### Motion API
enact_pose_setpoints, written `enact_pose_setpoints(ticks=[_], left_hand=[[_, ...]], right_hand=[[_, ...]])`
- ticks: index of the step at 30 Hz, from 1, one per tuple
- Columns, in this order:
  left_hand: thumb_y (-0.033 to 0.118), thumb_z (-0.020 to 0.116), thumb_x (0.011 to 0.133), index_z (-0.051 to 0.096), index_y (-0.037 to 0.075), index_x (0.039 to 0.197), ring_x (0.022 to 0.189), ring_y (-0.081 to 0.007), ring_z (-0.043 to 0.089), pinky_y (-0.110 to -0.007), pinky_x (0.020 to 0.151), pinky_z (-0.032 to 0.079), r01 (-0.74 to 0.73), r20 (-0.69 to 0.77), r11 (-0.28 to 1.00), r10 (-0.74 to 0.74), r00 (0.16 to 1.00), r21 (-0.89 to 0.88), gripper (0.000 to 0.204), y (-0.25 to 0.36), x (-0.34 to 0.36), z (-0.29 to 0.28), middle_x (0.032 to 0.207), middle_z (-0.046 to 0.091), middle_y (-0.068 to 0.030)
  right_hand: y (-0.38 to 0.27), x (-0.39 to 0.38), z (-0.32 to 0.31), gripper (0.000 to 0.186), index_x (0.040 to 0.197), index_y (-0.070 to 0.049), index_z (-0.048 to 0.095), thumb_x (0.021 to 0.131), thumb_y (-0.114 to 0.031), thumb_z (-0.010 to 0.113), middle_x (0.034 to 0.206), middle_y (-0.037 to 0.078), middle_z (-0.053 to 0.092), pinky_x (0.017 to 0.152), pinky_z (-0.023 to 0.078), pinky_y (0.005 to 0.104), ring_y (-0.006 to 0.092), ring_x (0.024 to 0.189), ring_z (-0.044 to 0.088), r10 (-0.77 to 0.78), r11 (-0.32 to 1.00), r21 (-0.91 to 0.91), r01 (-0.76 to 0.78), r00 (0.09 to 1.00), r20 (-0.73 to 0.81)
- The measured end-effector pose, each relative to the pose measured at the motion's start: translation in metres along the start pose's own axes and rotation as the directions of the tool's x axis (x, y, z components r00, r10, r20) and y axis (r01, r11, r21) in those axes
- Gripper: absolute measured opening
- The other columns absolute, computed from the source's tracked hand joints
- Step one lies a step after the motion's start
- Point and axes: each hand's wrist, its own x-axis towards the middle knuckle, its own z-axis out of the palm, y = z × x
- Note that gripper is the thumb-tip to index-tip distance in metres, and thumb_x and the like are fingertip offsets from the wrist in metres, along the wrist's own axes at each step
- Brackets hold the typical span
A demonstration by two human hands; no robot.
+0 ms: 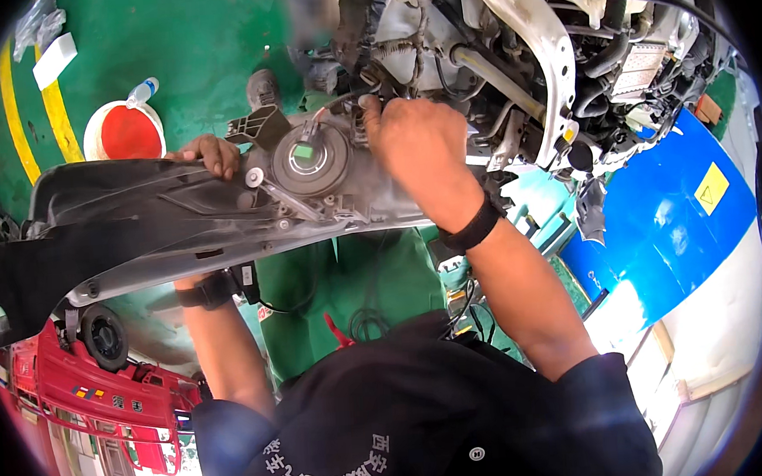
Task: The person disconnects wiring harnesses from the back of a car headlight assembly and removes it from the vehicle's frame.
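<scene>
A long, dusty black car headlight assembly point(187, 202), its back side up, lies across the view in front of me. A round rear cover point(311, 159) with a small green piece in its centre sits on it, and a black bracket point(256, 126) sticks up from its far edge. My left hand point(208, 155) reaches under the headlight, its fingers curled over the far edge. Over the headlight's right end, my right hand point(419, 148) is closed with the thumb raised, by dark wiring point(380, 77). Whatever its fingers pinch is hidden.
Exposed car front structure point(536, 63) with hoses stands at the far right. A blue panel point(659, 221) lies to the right. At the far left are a white bucket point(95, 133) with red inside and a plastic bottle point(143, 92). A red vehicle point(102, 377) appears lower left.
</scene>
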Motion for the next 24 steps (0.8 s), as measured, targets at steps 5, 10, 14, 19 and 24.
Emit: enact_pose_setpoints(ticks=[5, 10, 14, 19, 24], left_hand=[[0.031, 0.041, 0.092, 0.054, 0.006, 0.07, 0.075, -0.0175, 0.044, -0.029, 0.073, 0.036, -0.058, -0.04, 0.998, 0.057, 0.998, -0.015, 0.035, -0.008, -0.003, -0.02, 0.066, 0.049, -0.0061], [0.032, 0.043, 0.093, 0.054, 0.006, 0.07, 0.076, -0.0175, 0.045, -0.029, 0.074, 0.035, -0.062, -0.024, 0.998, 0.061, 0.998, -0.028, 0.036, -0.011, -0.007, -0.024, 0.066, 0.049, -0.0061], [0.031, 0.044, 0.093, 0.055, 0.006, 0.071, 0.076, -0.0172, 0.045, -0.028, 0.075, 0.035, -0.045, -0.006, 0.998, 0.045, 0.999, -0.046, 0.034, -0.012, -0.012, -0.029, 0.067, 0.049, -0.0058], [0.036, 0.046, 0.093, 0.057, 0.006, 0.072, 0.076, -0.0176, 0.047, -0.028, 0.076, 0.035, -0.061, 0.153, 0.981, 0.09, 0.984, -0.186, 0.038, -0.035, -0.015, -0.077, 0.067, 0.052, -0.0055], [0.045, 0.046, 0.091, 0.063, 0.006, 0.077, 0.074, -0.0189, 0.052, -0.029, 0.075, 0.036, -0.106, 0.224, 0.966, 0.161, 0.961, -0.236, 0.045, -0.036, -0.01, -0.07, 0.075, 0.063, -0.0064]], right_hand=[[-0.001, 0.003, 0.006, 0.041, 0.069, -0.01, 0.073, 0.096, -0.032, 0.05, 0.072, 0.013, 0.071, 0.06, 0.055, 0.0436, 0.0328, 0.068, 0.07, -0.056, 0.998, -0.017, 0.057, 0.998, 0.031], [-0.001, 0.006, 0.005, 0.042, 0.064, -0.009, 0.069, 0.095, -0.032, 0.053, 0.065, 0.014, 0.067, 0.057, 0.054, 0.0438, 0.0327, 0.063, 0.068, -0.105, 0.994, -0.017, 0.106, 0.991, 0.081], [-0.008, 0.007, 0.001, 0.04, 0.069, -0.012, 0.073, 0.095, -0.031, 0.05, 0.071, 0.013, 0.071, 0.056, 0.054, 0.0428, 0.0319, 0.066, 0.07, -0.051, 0.995, -0.078, 0.064, 0.987, 0.154], [-0.014, 0.001, -0.014, 0.047, 0.065, -0.008, 0.07, 0.096, -0.04, 0.052, 0.064, 0.015, 0.067, 0.057, 0.053, 0.0443, 0.0342, 0.062, 0.067, -0.096, 0.994, -0.035, 0.102, 0.985, 0.143], [-0.016, -0.009, -0.028, 0.035, 0.071, -0.005, 0.067, 0.093, -0.032, 0.061, 0.064, 0.015, 0.065, 0.053, 0.051, 0.0467, 0.0345, 0.059, 0.065, -0.163, 0.972, 0.163, 0.172, 0.984, -0.069]])
